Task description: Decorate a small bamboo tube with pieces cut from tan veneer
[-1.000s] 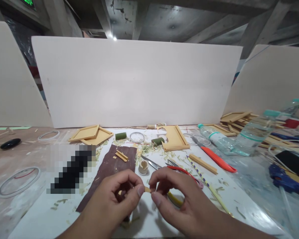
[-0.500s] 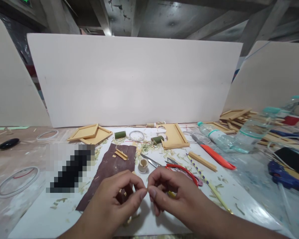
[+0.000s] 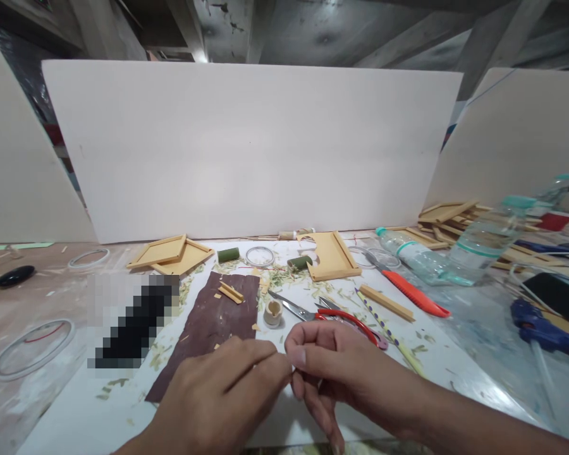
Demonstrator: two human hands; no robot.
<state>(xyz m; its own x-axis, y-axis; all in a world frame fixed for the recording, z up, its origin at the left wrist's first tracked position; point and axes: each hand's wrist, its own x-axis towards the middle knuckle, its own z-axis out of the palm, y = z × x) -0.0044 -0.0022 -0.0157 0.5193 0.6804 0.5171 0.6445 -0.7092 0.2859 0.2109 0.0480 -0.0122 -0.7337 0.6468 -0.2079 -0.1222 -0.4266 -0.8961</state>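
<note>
My left hand (image 3: 227,392) and my right hand (image 3: 334,373) meet fingertip to fingertip low in the middle, above the white board (image 3: 123,417). Both are closed in a pinch; whatever lies between the fingers is too small or too hidden to make out. Just beyond them stands a small pale round piece with a hollow top (image 3: 272,314). Red-handled scissors (image 3: 346,314) lie past my right hand, blades toward the left. A dark brown sheet of sandpaper-like material (image 3: 203,328) reaches under my left hand, with small wooden bits (image 3: 231,292) on it.
Green tube pieces (image 3: 228,254), wooden frames (image 3: 159,253) and a notched wooden panel (image 3: 334,256) lie toward the upright white panel (image 3: 256,151). On the right are an orange-red cutter (image 3: 415,294), a wooden strip (image 3: 386,302), plastic bottles (image 3: 493,234) and a blue glue gun (image 3: 545,328). Shavings are scattered about.
My left hand has rolled over, its back now upward and its fingers closer together. My right hand's lower fingers have stretched downward. The fingertips still meet, slightly farther right.
</note>
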